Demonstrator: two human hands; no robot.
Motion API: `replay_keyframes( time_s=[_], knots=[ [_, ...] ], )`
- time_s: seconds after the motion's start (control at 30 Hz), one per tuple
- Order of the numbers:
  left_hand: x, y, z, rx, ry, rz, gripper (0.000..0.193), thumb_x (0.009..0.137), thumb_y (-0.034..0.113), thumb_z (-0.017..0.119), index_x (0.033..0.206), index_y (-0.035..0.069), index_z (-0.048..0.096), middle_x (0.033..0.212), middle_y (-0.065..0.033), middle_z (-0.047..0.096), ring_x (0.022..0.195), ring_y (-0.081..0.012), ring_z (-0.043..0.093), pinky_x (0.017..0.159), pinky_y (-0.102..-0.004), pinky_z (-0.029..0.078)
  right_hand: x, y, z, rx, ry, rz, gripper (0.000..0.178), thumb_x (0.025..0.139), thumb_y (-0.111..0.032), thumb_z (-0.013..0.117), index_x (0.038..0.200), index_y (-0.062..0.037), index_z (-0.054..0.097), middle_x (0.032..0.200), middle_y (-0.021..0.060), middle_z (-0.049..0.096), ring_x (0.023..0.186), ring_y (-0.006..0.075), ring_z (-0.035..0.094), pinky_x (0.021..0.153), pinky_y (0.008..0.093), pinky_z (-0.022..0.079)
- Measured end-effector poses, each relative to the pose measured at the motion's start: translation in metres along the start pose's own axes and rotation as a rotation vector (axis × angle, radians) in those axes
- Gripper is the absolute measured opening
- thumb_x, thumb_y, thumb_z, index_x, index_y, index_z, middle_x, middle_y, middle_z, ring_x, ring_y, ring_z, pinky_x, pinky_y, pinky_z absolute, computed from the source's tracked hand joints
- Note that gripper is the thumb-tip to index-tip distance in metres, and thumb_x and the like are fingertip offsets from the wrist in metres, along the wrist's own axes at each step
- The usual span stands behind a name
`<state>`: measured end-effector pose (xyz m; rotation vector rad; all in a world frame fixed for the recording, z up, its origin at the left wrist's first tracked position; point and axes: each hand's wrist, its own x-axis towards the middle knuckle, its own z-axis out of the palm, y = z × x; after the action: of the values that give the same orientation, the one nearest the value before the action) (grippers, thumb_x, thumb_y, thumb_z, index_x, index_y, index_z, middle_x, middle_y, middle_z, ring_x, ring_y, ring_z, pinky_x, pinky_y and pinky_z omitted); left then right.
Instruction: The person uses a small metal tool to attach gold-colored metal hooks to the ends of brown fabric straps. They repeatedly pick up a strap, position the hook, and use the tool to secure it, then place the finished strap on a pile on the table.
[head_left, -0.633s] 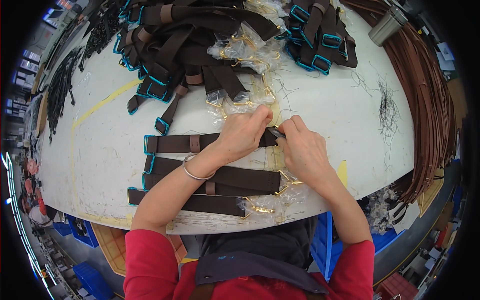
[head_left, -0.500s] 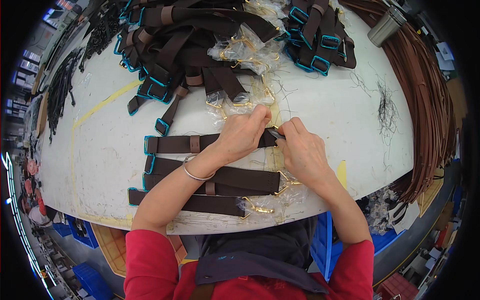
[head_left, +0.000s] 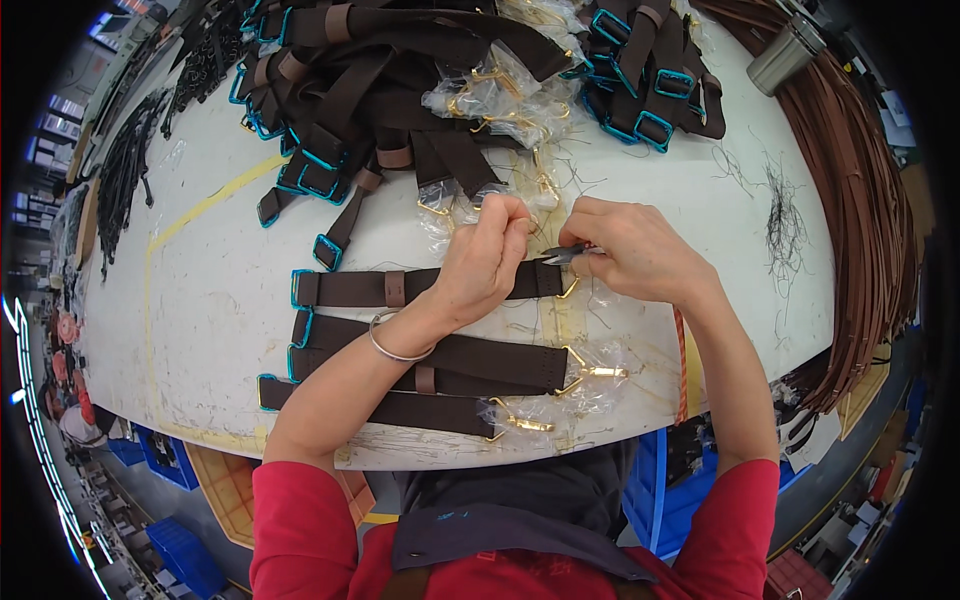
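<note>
A dark brown webbing strap (head_left: 350,289) lies crosswise on the table under my left hand (head_left: 485,258). That hand is raised over the strap with thumb and fingers pinched; whatever is between them is too fine to make out. My right hand (head_left: 635,250) grips small grey snips (head_left: 566,256), whose tips point left, just over the strap's right end. A gold ring (head_left: 569,289) is attached at that end, partly under my right hand. Nearer to me lie more brown straps (head_left: 500,364) with teal buckles (head_left: 299,360) on the left and plastic-wrapped gold hooks (head_left: 606,372) on the right.
A heap of brown straps (head_left: 345,105) fills the far side, with plastic-wrapped gold hardware (head_left: 490,95) beside it. Thread scraps (head_left: 786,215) lie to the right. Beyond them are long brown strips (head_left: 865,200) and a steel flask (head_left: 786,55). Blue bins (head_left: 645,490) stand below the table edge.
My right hand has moved up and right with the snips and turned outward, uncovering the strap's end and gold ring. My left hand stays pinched, slightly higher. The whole view has shifted a little.
</note>
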<state>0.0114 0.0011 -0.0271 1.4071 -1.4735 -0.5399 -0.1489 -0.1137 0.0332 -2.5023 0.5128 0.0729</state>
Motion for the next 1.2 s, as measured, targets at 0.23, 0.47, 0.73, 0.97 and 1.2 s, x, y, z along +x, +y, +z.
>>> replay_keyframes(
  time_s=[0.23,0.47,0.73,0.97,1.2],
  knots=[
    [-0.001,-0.002,-0.001,-0.063,0.000,0.013,0.005,0.094,0.006,0.041,0.093,0.002,0.044,0.066,-0.0026,0.054,0.053,-0.0069,0.046,0.048,-0.0215,0.039,0.003,0.004,0.003,0.072,-0.002,-0.053,0.016,0.071,-0.010,0.058,0.085,-0.0020,0.058,0.087,0.0105,0.059,0.081,0.0295,0.058,0.071,0.0400,0.044],
    [0.001,-0.001,-0.001,-0.028,-0.029,0.006,0.004,0.093,0.005,0.042,0.092,0.001,0.043,0.064,-0.0036,0.053,0.054,-0.0077,0.047,0.049,-0.0224,0.039,0.005,0.011,0.006,0.156,0.004,-0.060,0.017,0.071,-0.011,0.060,0.084,-0.0017,0.058,0.086,0.0104,0.060,0.080,0.0285,0.057,0.069,0.0389,0.044],
    [0.001,-0.003,0.000,0.007,-0.045,-0.005,0.005,0.093,0.006,0.041,0.092,0.001,0.043,0.062,-0.0056,0.052,0.055,-0.0122,0.051,0.053,-0.0265,0.042,0.008,0.012,0.002,0.175,-0.060,-0.064,0.019,0.071,-0.012,0.063,0.086,-0.0010,0.058,0.087,0.0105,0.060,0.081,0.0287,0.057,0.071,0.0378,0.044],
    [0.001,-0.003,0.001,0.017,-0.037,0.024,0.006,0.093,0.007,0.042,0.093,0.001,0.043,0.061,-0.0061,0.052,0.055,-0.0136,0.053,0.053,-0.0268,0.043,0.008,0.014,0.010,0.164,0.024,-0.108,0.017,0.073,-0.012,0.063,0.087,-0.0017,0.059,0.088,0.0107,0.061,0.083,0.0290,0.058,0.072,0.0384,0.045],
    [0.002,-0.005,0.004,0.022,-0.054,0.034,0.007,0.093,0.007,0.041,0.093,0.001,0.043,0.060,-0.0061,0.052,0.055,-0.0130,0.052,0.053,-0.0271,0.042,0.002,0.015,0.016,0.149,0.066,-0.107,0.013,0.075,-0.010,0.061,0.086,-0.0025,0.060,0.087,0.0106,0.061,0.082,0.0296,0.058,0.072,0.0385,0.045]
  ],
)
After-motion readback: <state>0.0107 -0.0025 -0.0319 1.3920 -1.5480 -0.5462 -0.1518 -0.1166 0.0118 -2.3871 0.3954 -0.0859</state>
